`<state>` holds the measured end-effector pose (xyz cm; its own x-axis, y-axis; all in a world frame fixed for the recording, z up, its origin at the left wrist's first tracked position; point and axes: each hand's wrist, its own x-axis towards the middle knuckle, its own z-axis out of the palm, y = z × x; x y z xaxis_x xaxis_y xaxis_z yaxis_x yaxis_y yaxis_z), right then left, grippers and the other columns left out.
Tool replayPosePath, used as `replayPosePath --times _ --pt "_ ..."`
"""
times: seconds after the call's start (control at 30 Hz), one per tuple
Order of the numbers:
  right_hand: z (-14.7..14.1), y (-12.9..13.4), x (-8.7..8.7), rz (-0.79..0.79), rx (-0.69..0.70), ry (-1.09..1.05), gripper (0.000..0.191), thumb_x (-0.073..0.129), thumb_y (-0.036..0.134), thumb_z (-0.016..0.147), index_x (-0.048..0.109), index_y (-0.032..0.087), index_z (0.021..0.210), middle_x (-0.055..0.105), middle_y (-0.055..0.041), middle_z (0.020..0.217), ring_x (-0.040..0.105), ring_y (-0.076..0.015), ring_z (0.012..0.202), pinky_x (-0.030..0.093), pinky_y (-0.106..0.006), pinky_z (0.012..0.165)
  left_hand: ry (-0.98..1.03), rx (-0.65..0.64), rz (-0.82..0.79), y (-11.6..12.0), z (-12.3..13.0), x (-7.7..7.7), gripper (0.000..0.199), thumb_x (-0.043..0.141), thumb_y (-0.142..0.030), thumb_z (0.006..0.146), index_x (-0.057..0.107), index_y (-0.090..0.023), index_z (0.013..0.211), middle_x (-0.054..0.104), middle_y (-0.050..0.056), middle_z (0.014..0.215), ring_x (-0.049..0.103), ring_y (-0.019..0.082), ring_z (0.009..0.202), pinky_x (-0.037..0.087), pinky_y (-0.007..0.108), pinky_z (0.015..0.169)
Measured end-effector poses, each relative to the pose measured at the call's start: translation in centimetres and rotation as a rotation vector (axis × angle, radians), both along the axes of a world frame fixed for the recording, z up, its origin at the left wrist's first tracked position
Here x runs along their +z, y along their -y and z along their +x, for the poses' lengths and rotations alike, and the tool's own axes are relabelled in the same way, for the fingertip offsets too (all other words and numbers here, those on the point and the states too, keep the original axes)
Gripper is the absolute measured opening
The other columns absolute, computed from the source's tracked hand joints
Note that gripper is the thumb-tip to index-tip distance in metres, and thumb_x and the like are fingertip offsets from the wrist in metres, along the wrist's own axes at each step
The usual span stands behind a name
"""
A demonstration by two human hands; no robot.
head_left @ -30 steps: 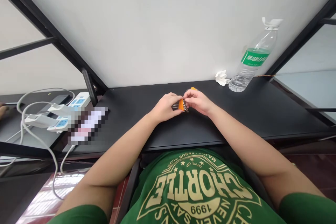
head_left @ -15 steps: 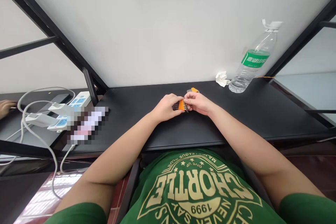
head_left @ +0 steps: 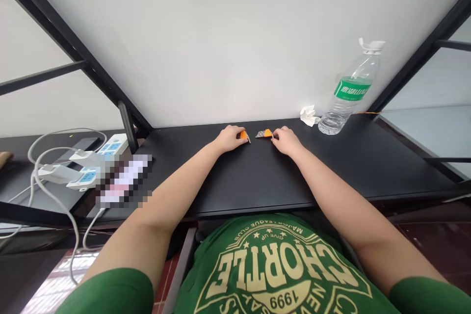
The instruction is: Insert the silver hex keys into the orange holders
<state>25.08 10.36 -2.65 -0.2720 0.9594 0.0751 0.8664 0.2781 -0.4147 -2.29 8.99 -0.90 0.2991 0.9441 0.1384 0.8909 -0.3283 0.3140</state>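
Observation:
My left hand [head_left: 231, 138] is closed around an orange holder with several thin metal rods, which looks like a hex key set [head_left: 243, 135]. The rod ends stick out on its right side, and the fingers hide the rest. A short way to the right, a second hex key set [head_left: 268, 133] lies on the black desk, its rods pointing left. My right hand [head_left: 286, 141] pinches at the right end of this second set, where a small grey bit shows at the fingertips. The two sets are apart.
A large clear bottle [head_left: 348, 91] with a green label stands at the back right beside a crumpled tissue [head_left: 309, 115]. To the left lie a white power strip [head_left: 114, 144] with chargers and cables, and a blurred-out phone [head_left: 125, 176]. Part of another person's hand [head_left: 4, 158] shows at the far left.
My hands have moved apart. The left one has gone left with its hex key set, and the right one has shifted right to the second set, which now shows fully.

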Motion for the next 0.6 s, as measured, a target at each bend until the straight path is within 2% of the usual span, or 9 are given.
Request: replayPosePath --times 0.1,0.17,0.23,0.27,0.33,0.47,0.6 --pt "-1.1 0.9 0.1 0.013 0.008 -0.013 0.016 0.059 0.031 0.095 0.068 0.019 0.102 0.062 -0.012 0.11 0.059 -0.0233 0.099 0.044 -0.032 0.08 -0.028 0.108 0.05 -0.8 -0.3 -0.1 0.058 0.071 -0.049 0.084 0.064 -0.023 0.135 0.057 0.014 0.148 0.05 0.036 0.136 0.046 0.051 0.108" --pt "-1.7 1.6 0.4 -0.002 0.013 -0.02 0.011 0.061 0.029 0.091 0.066 0.019 0.093 0.064 -0.0099 0.106 0.059 -0.0211 0.092 0.042 -0.03 0.075 -0.039 0.127 0.128 -0.1 0.0 0.0 0.066 0.073 -0.048 0.081 0.059 -0.023 0.141 0.053 0.016 0.15 0.047 0.039 0.138 0.046 0.054 0.109" --pt "-2.1 2.2 0.7 -0.041 0.027 -0.023 0.009 0.063 0.028 0.087 0.065 0.02 0.085 0.066 -0.0084 0.1 0.06 -0.0203 0.086 0.04 -0.03 0.071 -0.032 0.04 0.19 1.4 0.8 0.3 0.057 0.069 -0.042 0.085 0.062 -0.021 0.137 0.061 0.015 0.137 0.054 0.036 0.13 0.047 0.051 0.109" --pt "-2.3 2.6 0.9 -0.067 0.036 -0.021 0.009 0.064 0.028 0.085 0.064 0.02 0.082 0.067 -0.0079 0.097 0.06 -0.0203 0.083 0.039 -0.03 0.069 -0.023 -0.025 0.159 2.3 1.3 0.4 0.052 0.067 -0.042 0.086 0.064 -0.02 0.133 0.064 0.013 0.127 0.059 0.033 0.122 0.05 0.047 0.105" --pt "-2.5 3.5 1.2 -0.114 0.061 -0.012 0.013 0.064 0.03 0.084 0.062 0.02 0.077 0.068 -0.0074 0.09 0.06 -0.0204 0.079 0.037 -0.03 0.066 -0.024 -0.109 0.055 3.9 2.5 0.5 0.056 0.069 -0.047 0.085 0.063 -0.02 0.134 0.065 0.013 0.122 0.062 0.031 0.114 0.053 0.045 0.099" --pt "-2.5 5.1 1.5 -0.109 0.167 0.014 0.017 0.067 0.033 0.083 0.06 0.02 0.074 0.069 -0.0071 0.09 0.059 -0.0197 0.075 0.035 -0.03 0.063 -0.036 -0.054 -0.005 5.3 4.1 0.4 0.063 0.071 -0.058 0.082 0.064 -0.02 0.133 0.063 0.015 0.125 0.061 0.035 0.117 0.055 0.051 0.098" --pt "-2.8 6.0 1.3 -0.085 0.252 -0.017 0.018 0.065 0.032 0.085 0.057 0.021 0.074 0.069 -0.0052 0.091 0.058 -0.0176 0.075 0.034 -0.029 0.062 0.052 -0.064 -0.086 5.0 3.7 0.7 0.039 0.078 -0.049 0.076 0.072 -0.023 0.105 0.068 0.01 0.111 0.066 0.03 0.106 0.058 0.044 0.089"
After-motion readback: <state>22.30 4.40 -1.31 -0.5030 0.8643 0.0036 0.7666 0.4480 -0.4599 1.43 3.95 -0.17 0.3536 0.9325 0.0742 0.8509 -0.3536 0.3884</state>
